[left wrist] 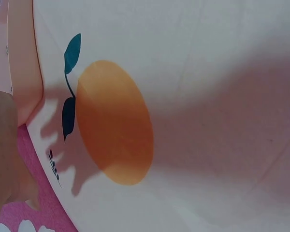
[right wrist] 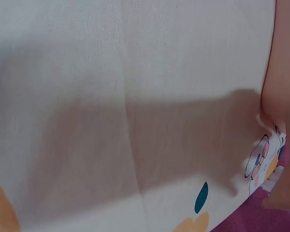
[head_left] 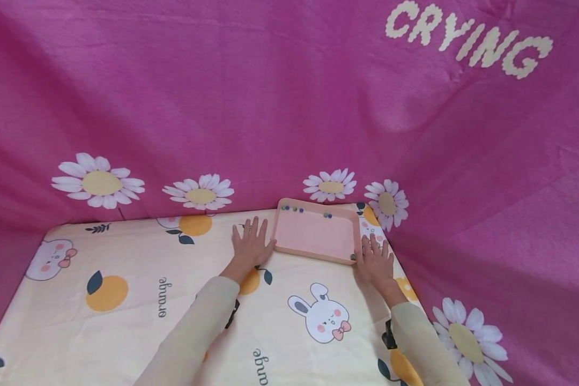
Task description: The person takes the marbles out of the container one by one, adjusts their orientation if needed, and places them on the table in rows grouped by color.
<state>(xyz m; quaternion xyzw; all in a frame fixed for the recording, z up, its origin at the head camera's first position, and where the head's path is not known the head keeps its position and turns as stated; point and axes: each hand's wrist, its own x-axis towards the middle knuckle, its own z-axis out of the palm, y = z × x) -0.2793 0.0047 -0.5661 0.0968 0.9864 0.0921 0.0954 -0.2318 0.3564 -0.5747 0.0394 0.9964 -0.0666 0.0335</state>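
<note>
A shallow pink tray (head_left: 313,233) sits at the far side of the cloth-covered table. Several small dark marbles (head_left: 295,209) lie along its back wall, and one marble (head_left: 353,257) is in the front right corner. My left hand (head_left: 252,247) is spread beside the tray's left end, its thumb at the front left corner. At the right end is my right hand (head_left: 378,264), fingers straight, thumb side against the tray wall. In the left wrist view, part of the left hand (left wrist: 5,154) shows beside the tray wall (left wrist: 24,63). The right wrist view cuts off most of the right hand (right wrist: 285,169).
The table has a cream cloth (head_left: 140,343) printed with oranges and rabbits. Pink curtains (head_left: 270,107) with daisies hang close behind the table and along both sides. The tray's back edge is near the rear curtain.
</note>
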